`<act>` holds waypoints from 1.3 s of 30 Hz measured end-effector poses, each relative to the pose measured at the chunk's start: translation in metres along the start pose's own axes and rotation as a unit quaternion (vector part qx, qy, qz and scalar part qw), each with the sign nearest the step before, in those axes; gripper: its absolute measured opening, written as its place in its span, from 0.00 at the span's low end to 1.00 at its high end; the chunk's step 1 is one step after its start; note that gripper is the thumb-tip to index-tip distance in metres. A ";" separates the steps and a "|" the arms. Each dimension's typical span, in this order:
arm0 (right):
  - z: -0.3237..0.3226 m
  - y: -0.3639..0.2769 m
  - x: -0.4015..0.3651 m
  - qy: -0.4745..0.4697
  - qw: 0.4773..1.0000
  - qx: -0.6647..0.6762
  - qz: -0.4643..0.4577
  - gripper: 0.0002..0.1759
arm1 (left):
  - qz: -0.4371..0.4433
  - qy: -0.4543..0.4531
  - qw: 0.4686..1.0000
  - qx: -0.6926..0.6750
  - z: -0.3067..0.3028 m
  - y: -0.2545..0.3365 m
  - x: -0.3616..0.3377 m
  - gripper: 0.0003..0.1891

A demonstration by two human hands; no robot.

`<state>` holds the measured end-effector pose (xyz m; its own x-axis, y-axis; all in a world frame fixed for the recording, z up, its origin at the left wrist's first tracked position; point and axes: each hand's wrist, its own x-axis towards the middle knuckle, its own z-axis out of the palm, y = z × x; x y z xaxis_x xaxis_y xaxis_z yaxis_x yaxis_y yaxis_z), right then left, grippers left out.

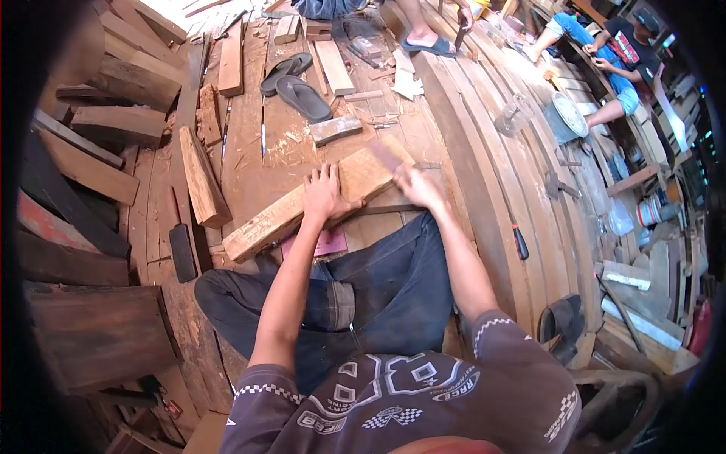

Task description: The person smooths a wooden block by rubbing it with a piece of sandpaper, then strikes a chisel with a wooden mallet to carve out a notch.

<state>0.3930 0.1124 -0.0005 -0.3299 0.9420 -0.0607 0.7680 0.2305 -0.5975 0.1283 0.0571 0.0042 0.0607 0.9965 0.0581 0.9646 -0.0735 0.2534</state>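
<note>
A long, thick wooden block (278, 216) lies slanted on the plank floor in front of my crossed legs. My left hand (324, 197) presses on its top face with the fingers spread. Near the block's far right end, my right hand (417, 188) is closed around a flat, dark blade-like tool (384, 156). The tool is smeared by motion, so its exact kind does not show. Its blade lies over the block's top, and its handle is hidden in my fist. A pink flat piece (329, 241) shows beneath the block, by my lap.
Dark sandals (302, 98) and a grey block (336, 130) lie beyond the wood. Timber (117, 125) is piled left. At right are a screwdriver (519, 242), a hammer (561, 187) and a bucket (567, 117). A person (616, 57) sits far right; another person's foot (427, 41) shows ahead.
</note>
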 end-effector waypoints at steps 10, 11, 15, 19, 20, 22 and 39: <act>0.002 0.012 0.016 0.030 0.995 -0.074 0.061 0.23 | -0.002 -0.004 1.000 0.001 -0.005 0.000 -0.001 0.65; -0.008 0.018 0.022 0.069 0.993 -0.014 0.098 0.23 | -0.003 -0.008 1.000 -0.001 -0.005 0.001 -0.003 0.65; -0.011 -0.009 0.008 -0.026 0.995 -0.086 0.046 0.25 | -0.005 -0.010 1.000 -0.002 -0.009 0.002 -0.003 0.64; -0.035 -0.017 0.005 -0.007 0.996 -0.027 0.086 0.25 | -0.008 -0.027 1.000 -0.008 -0.010 0.002 0.000 0.64; -0.015 0.029 0.032 0.028 0.993 -0.057 0.104 0.24 | -0.009 -0.028 1.000 -0.008 -0.008 0.004 -0.003 0.64; -0.008 0.009 0.022 0.001 0.996 -0.066 0.067 0.24 | -0.008 -0.024 1.000 -0.001 -0.009 0.002 -0.001 0.64; -0.016 -0.031 0.029 -0.006 0.987 -0.077 0.138 0.21 | -0.006 0.000 1.000 0.006 -0.004 0.000 0.000 0.66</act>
<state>0.3683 0.1362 0.0288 -0.1022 0.9714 -0.2141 0.9038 0.0008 -0.4279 0.1270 0.0572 0.0082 0.0497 0.9972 0.0553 0.9682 -0.0617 0.2425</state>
